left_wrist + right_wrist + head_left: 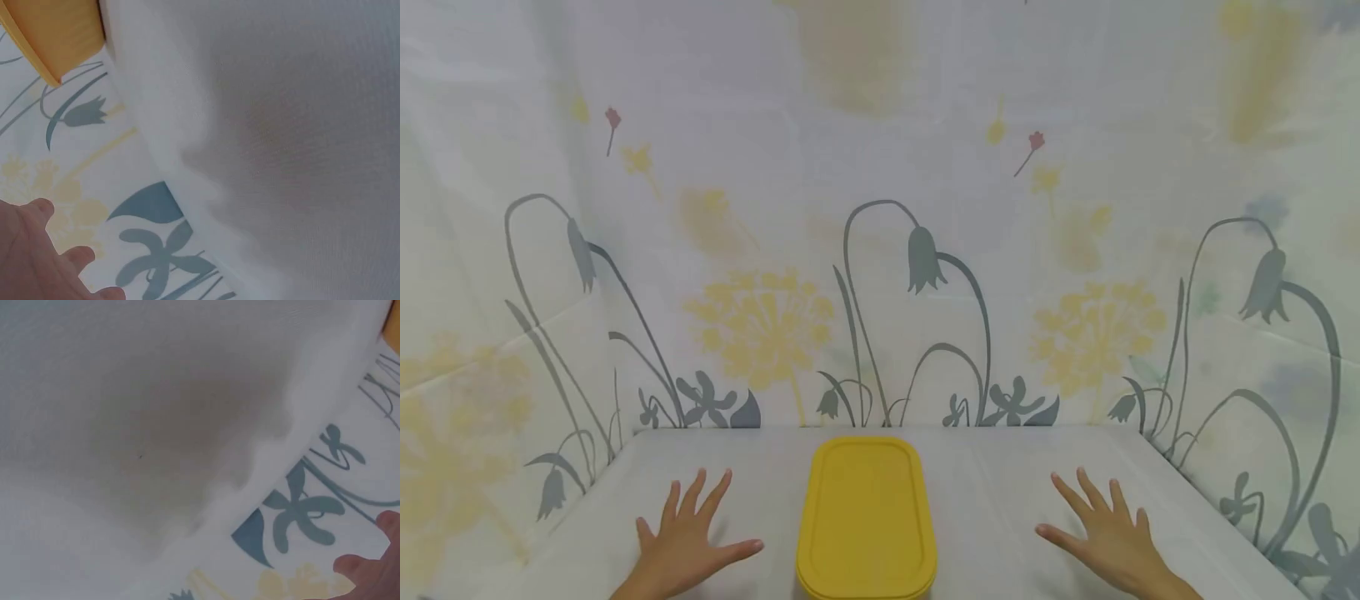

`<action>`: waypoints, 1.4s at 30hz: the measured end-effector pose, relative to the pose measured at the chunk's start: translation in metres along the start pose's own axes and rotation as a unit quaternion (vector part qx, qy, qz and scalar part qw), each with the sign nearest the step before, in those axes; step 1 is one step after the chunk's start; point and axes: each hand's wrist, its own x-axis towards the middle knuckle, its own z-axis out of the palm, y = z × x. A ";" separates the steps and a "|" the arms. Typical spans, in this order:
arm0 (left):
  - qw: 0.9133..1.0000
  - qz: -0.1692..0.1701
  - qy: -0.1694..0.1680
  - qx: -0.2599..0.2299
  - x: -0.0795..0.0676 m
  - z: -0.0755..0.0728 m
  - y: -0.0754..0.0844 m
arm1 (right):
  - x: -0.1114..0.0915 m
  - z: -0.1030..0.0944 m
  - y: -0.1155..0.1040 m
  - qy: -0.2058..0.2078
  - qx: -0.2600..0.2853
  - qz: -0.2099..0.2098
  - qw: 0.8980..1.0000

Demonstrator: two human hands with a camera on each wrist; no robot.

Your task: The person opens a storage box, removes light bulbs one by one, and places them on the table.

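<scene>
A yellow box [867, 517] with a rounded rectangular lid is resting on the white desk [985, 500], near the middle, with its long sides running from near to far. The left hand [679, 546] is hovering to the left of it and the right hand [1111, 543] to the right, so the box is lying between the two, touching neither. The fingers [692, 493] of the left hand are spreading wide and released, grasping nothing; they are pointing toward the far side while the thumb is reaching right, its tip coming just beside the left side of the box. The fingers of the right hand are likewise fanning out, unclenched and holding nothing, with the thumb pointing left toward the box across a wider gap. On both sides the longer fingertips are lying level with the far half of the box. The wrist views are showing soft shadows spreading on the desk, and only a corner or edge of the box is appearing in each. Beyond the desk, a white cloth [880, 150] is hanging, bearing grey bell-shaped flowers and yellow flower heads, and is continuing along the left and right sides.
</scene>
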 end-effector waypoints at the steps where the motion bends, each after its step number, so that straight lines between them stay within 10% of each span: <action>1: 1.000 -0.003 -0.003 -0.007 -0.001 0.000 0.001 | 0.001 0.000 -0.002 -0.007 0.005 0.005 1.000; 19: 0.985 0.011 0.008 -0.170 0.001 0.006 0.017 | 0.006 0.007 -0.042 -0.059 0.194 0.017 0.979; 42: 0.935 -0.021 -0.027 -0.354 0.002 0.021 0.043 | 0.014 0.028 -0.089 -0.057 0.295 0.087 0.950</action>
